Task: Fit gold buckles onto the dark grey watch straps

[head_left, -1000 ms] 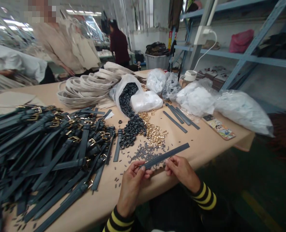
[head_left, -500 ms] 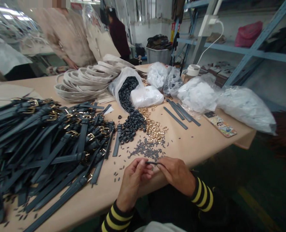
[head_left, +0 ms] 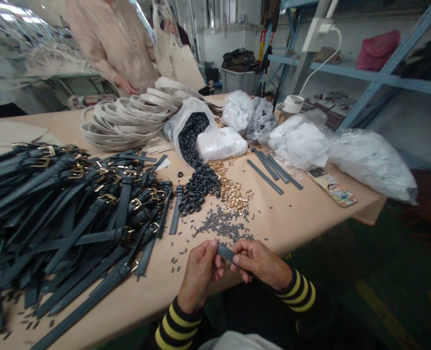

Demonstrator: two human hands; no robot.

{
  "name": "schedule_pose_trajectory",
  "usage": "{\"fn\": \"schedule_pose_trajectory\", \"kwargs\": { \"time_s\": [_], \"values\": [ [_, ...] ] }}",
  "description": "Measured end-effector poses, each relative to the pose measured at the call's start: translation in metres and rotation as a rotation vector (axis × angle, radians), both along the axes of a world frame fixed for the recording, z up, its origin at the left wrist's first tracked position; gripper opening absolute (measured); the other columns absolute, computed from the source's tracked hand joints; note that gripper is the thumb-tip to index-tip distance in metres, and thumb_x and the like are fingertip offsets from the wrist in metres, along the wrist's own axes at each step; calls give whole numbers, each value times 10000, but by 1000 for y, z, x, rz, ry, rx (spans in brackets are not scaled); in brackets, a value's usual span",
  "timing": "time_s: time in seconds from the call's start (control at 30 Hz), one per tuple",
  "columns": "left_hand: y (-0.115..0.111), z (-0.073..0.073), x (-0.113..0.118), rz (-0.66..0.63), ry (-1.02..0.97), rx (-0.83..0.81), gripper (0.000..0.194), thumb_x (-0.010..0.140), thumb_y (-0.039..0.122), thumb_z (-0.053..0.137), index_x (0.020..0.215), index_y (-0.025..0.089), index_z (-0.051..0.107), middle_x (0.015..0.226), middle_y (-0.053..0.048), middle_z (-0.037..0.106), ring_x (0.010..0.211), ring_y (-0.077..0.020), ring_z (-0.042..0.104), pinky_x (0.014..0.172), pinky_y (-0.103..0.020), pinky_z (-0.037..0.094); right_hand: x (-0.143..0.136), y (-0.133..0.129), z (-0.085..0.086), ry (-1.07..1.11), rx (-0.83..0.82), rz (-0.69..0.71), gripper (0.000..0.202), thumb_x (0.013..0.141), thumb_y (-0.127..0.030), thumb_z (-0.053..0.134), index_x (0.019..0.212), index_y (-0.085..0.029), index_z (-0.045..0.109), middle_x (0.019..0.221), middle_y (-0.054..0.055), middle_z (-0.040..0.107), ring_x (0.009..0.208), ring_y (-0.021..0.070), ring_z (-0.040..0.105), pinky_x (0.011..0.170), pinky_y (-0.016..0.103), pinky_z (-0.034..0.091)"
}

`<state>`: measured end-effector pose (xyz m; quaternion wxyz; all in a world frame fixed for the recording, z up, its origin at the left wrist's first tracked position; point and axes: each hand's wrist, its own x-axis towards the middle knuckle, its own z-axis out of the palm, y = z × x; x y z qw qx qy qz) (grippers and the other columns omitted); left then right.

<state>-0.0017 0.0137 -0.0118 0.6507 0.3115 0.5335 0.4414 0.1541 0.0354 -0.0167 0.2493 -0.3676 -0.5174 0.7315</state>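
Note:
A dark leather strap (head_left: pixel 225 253) spans the gap between my hands at the table's front edge, its flat face turned up. My left hand (head_left: pixel 199 267) pinches one end between thumb and fingers. Farther along the strap, my right hand (head_left: pixel 259 262) grips it, and the rest is hidden behind that hand. Just beyond my fingers lie small dark tube-like pieces (head_left: pixel 224 222), with gold buckles (head_left: pixel 233 192) and a heap of black loops (head_left: pixel 197 187) behind them. The loops spill from a clear plastic bag (head_left: pixel 205 109).
Buckled dark straps (head_left: pixel 73 214) are piled on the left. Several loose straps (head_left: pixel 269 170), a phone (head_left: pixel 332 187) and white plastic bags (head_left: pixel 371 158) lie on the right. Beige strap coils (head_left: pixel 128 121) sit at the back, near a person in a beige shirt (head_left: pixel 109 43).
The strap has turned from edge-on to showing its flat face. My right hand has shifted slightly left and changed its hold. The person behind the table has moved right.

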Motion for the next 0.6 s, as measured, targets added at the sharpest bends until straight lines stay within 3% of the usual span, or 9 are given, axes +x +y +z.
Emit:
{"fn": "schedule_pose_trajectory", "kwargs": {
  "time_s": [0.2,0.27,0.37,0.43,0.5,0.6],
  "values": [
    [2,-4,6,-59,51,39,355,798,450,455,583,168,453,415,36,477,347,-72,390,369,-177,292,-6,-1,7,126,35,16,196,789,-321,531,820,-127,533,724,23,618,434,39,465,422,157,353],
    [1,-2,6,6,224,130,264,788,398,493,660,167,511,510,15,525,440,-102,461,431,-203,362,-7,0,7,115,48,6,189,788,-313,531,827,-129,530,712,20,619,431,41,464,429,160,353],
    [-3,3,5,161,556,404,95,759,274,549,764,187,588,785,-49,603,763,-176,561,701,-279,442,-7,3,6,64,65,-36,180,784,-311,534,818,-134,526,698,11,618,417,37,458,431,162,348],
    [-7,5,5,133,640,526,93,751,233,558,809,206,625,881,-67,621,881,-205,552,819,-307,411,-7,5,7,22,82,-64,177,781,-313,539,802,-137,526,618,-16,593,405,41,452,435,162,345],
    [-10,6,5,48,620,536,112,748,225,565,829,216,642,866,-67,640,860,-211,567,810,-300,415,-8,6,8,3,103,-61,173,781,-311,541,799,-139,528,568,-35,565,407,45,456,448,164,352],
    [-10,6,5,3,589,497,111,773,228,536,802,212,641,799,-57,643,784,-197,582,742,-274,429,-8,6,8,26,104,-30,178,791,-315,534,817,-139,524,651,-8,601,426,44,474,475,172,376]
  ]
}}
